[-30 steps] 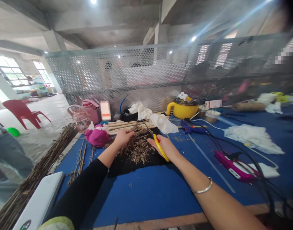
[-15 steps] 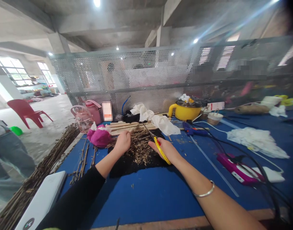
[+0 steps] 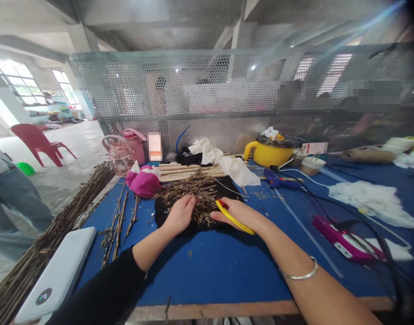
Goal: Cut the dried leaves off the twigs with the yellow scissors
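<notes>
My left hand (image 3: 180,214) is closed in a pinch on a dry twig, mostly hidden by the fingers. In my right hand (image 3: 239,213) is a pair of yellow-handled shears (image 3: 232,218) with a red part near the pivot. Their dark tips point left, close to my left fingertips. Both hands are low over a black cloth (image 3: 232,187) on the blue tabletop. Brown dry twigs (image 3: 183,185) are heaped on the cloth, and broken bits (image 3: 203,214) lie between my hands.
Pale sticks (image 3: 183,172) and a purple bundle (image 3: 144,183) lie behind the heap. A yellow pot (image 3: 273,155), blue glue gun (image 3: 283,181) and magenta power strip (image 3: 344,239) with cables are to the right. Left are a white power bank (image 3: 63,266) and long stalks (image 3: 54,243).
My left hand has come nearer to me and right, toward the shears. The shears have turned so their tips point more to the left. The view has shifted slightly.
</notes>
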`<move>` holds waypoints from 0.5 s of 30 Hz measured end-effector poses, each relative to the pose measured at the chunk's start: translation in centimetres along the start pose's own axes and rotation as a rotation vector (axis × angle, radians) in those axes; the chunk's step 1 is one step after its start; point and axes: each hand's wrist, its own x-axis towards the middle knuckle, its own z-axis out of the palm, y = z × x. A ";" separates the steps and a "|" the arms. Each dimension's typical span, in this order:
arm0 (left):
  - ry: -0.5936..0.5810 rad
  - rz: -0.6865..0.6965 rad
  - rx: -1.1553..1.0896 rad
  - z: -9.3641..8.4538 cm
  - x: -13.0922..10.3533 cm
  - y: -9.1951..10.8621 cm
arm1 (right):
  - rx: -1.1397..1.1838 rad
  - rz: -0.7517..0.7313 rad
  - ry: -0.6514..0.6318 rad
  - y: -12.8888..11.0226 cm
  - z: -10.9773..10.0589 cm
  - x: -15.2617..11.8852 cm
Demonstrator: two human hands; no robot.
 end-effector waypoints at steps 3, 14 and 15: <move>-0.087 0.082 0.122 -0.4 0.1 -0.5 | -0.021 0.000 -0.005 0.2 0.1 0.1; -0.105 0.046 0.208 -0.6 0.7 -1.2 | -0.103 0.052 -0.094 0.9 -0.2 0.3; -0.093 0.032 0.200 -0.5 0.7 -1.2 | -0.105 0.052 -0.090 1.0 -0.1 0.3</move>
